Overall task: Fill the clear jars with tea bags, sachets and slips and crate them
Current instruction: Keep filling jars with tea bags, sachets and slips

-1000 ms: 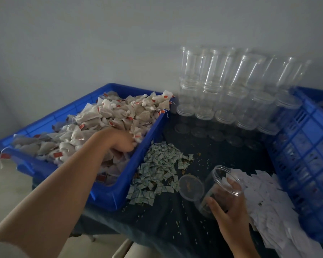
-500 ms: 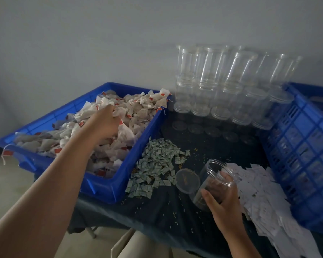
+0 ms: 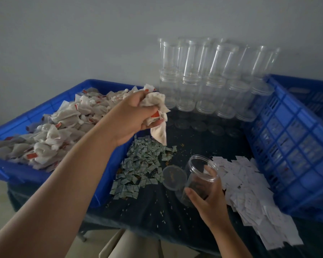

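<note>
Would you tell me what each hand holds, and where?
Left hand clutches bunched tea bags by their tops; right hand holds the jar round its wall.

The near jar (image 3: 199,175) and the stacked jars (image 3: 209,81) at the far side are clear, glossy plastic. The left bin (image 3: 11,173) and right crate (image 3: 287,138) are smooth blue plastic. The tea bags (image 3: 63,123) look like crumpled matt paper, the slips (image 3: 250,192) flat white paper, the table cover (image 3: 147,211) dark matt cloth.
</note>
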Tool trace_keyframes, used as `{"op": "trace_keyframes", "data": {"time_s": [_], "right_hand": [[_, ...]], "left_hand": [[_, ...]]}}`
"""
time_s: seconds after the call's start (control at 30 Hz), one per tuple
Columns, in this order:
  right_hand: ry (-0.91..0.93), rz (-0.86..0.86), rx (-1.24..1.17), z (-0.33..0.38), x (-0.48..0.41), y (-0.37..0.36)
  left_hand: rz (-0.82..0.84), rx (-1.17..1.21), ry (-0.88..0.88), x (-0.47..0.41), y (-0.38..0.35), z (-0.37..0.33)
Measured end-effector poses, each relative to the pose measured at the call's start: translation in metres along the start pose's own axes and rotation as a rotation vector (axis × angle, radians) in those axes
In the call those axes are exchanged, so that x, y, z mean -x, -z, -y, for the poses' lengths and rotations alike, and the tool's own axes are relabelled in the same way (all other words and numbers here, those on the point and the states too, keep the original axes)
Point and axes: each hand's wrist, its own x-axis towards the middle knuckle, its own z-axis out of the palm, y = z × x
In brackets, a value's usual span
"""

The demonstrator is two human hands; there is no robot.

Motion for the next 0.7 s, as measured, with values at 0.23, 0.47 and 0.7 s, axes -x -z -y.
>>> {"op": "trace_keyframes", "data": {"time_s": [0.23, 0.47, 0.7], "right_hand": [[0.002, 0.027, 0.134, -0.002, 0.001, 0.001], [-0.016, 0.019, 0.179, -0.006, 0.000, 0.002], [0.046, 0.001, 0.142, 0.003, 0.001, 0.002]], "left_hand": [[0.362, -0.207, -0.037, 0.011, -0.072, -0.006], [0.419, -0.684, -0.032, 0.013, -0.091, 0.021], [0.335, -0.687, -0.119, 0.005, -0.075, 0.009]]}}
